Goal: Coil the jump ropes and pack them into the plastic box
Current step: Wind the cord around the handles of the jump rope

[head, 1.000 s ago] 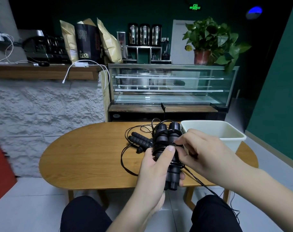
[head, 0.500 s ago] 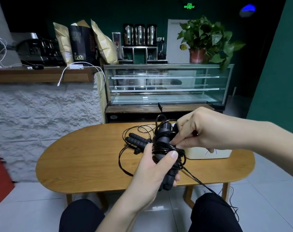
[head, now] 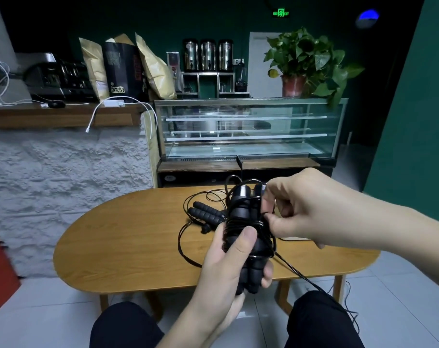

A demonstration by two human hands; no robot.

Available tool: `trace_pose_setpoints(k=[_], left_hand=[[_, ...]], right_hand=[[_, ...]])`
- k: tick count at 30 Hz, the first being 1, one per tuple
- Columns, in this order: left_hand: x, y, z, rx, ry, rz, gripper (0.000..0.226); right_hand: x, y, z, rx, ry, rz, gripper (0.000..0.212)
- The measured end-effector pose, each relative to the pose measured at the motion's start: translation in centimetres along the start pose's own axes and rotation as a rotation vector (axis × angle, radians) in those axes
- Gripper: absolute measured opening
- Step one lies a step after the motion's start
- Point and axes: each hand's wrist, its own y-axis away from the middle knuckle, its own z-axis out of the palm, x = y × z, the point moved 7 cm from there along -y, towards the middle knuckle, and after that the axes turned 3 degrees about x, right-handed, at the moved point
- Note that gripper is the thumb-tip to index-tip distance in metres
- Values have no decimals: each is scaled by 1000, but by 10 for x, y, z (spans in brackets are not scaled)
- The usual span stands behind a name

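Mid-coil: the left hand (head: pixel 228 267) grips the paired handles (head: pixel 246 212) while the right hand (head: pixel 296 212) pinches the cord (head: pixel 296 272); next, probably wind the trailing slack around.

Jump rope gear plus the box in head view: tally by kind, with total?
Handles held in the left hand, bundled, cord being wrapped by the right hand: 2
Handles lying on the table: 2
Plastic box, mostly hidden behind the right hand: 1
Total: 5
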Motion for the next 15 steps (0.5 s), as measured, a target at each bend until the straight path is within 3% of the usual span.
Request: trace_pose_setpoints(k=[3, 6, 9, 15], left_hand=[[-1, 2, 1, -34, 160, -7, 61], [-3, -4, -3, -48, 243, -18, 68], [-8, -16, -11, -23, 246, -58, 72], [-22, -61, -34, 68, 134, -110, 70]], right_hand=[[13, -1, -7, 167, -266, 114, 5], [30, -10, 2, 218, -563, 181, 6], [41, -25, 15, 214, -665, 162, 6], [93, -49, 27, 283, -823, 201, 25]])
